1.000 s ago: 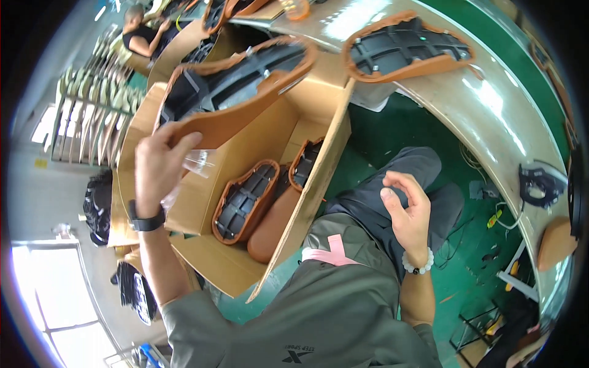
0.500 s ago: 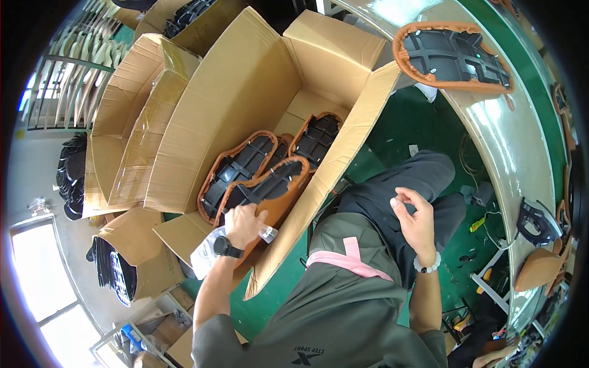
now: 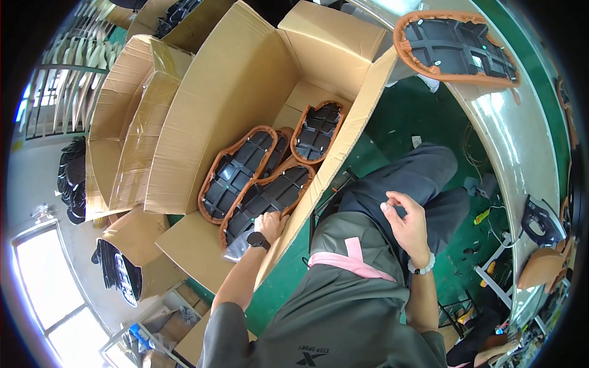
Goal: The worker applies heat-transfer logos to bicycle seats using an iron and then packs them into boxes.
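Item: seat shell (image 3: 265,202), black ribbed underside with orange rim, centre frame inside the open cardboard carton (image 3: 245,80). Our left hand (image 3: 272,223) grips its near end; two like shells lie alongside. Our right hand (image 3: 406,226) rests on our lap, fingers loosely curled, empty.

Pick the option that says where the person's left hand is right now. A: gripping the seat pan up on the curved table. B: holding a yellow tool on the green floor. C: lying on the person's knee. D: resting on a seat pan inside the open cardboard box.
D: the left hand lies on the nearest orange-rimmed seat pan inside the cardboard box, while the right hand is over the lap.
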The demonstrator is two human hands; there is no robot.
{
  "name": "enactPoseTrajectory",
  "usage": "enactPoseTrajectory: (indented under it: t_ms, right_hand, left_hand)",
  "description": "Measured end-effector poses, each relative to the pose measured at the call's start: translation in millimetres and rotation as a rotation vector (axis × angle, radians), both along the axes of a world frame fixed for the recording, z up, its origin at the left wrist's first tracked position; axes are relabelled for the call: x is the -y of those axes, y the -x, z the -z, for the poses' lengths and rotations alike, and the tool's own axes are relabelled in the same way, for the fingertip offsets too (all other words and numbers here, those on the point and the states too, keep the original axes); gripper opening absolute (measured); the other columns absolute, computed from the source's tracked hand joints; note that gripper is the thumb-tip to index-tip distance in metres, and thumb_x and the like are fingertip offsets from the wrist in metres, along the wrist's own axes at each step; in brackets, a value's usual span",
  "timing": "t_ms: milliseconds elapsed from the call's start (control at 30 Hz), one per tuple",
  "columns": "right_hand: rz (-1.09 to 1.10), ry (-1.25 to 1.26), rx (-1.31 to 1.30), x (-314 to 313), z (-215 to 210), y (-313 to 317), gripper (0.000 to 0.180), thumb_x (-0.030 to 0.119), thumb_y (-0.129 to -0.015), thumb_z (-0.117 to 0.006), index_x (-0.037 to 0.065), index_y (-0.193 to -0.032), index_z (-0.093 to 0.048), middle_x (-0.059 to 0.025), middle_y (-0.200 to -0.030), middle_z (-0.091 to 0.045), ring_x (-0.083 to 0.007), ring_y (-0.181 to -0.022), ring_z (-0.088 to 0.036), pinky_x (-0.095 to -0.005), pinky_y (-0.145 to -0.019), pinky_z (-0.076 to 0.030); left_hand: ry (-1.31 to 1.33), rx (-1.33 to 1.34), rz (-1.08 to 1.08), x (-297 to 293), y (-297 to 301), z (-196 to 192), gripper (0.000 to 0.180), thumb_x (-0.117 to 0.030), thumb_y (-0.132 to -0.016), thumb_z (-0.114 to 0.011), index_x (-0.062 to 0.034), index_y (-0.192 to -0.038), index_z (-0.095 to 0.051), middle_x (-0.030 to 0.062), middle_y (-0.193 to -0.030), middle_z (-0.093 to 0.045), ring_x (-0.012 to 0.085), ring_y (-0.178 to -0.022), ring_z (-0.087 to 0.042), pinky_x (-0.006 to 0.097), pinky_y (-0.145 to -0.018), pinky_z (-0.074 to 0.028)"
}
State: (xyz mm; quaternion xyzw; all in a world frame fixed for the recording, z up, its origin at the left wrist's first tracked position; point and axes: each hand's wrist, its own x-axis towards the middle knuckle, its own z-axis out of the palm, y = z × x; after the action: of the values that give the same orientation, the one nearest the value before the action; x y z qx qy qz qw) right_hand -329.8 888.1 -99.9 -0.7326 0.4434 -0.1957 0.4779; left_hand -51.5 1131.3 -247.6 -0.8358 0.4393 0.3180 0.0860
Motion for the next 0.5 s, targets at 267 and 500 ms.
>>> enactPoseTrajectory:
  t_ms: [267,500]
  right_hand:
    - [0.020,0.020,-0.027,5,4,10,0.028,0.015,-0.086,-0.074,-0.002,-0.108,-0.067,-0.0117,-0.085,-0.068,-0.0270,-0.080,-0.065,-0.0354,-0.076,-0.051]
    - [0.022,-0.026,-0.085,1,15,6,0.028,0.014,-0.086,-0.074,-0.002,-0.107,-0.068,-0.0121,-0.086,-0.068,-0.0275,-0.082,-0.066,-0.0356,-0.078,-0.051]
  left_hand:
    - [-0.126,-0.336,0.060,10,-29,15,0.051,-0.043,-0.102,-0.039,-0.0042,-0.121,-0.066,0.0259,-0.102,-0.069,0.0431,-0.098,-0.064,0.051,-0.088,-0.050]
    - [-0.042,-0.402,-0.009,9,-30,47,0.058,-0.048,-0.103,-0.034,-0.0028,-0.105,-0.070,0.0268,-0.095,-0.069,0.0458,-0.095,-0.064,0.053,-0.085,-0.050]
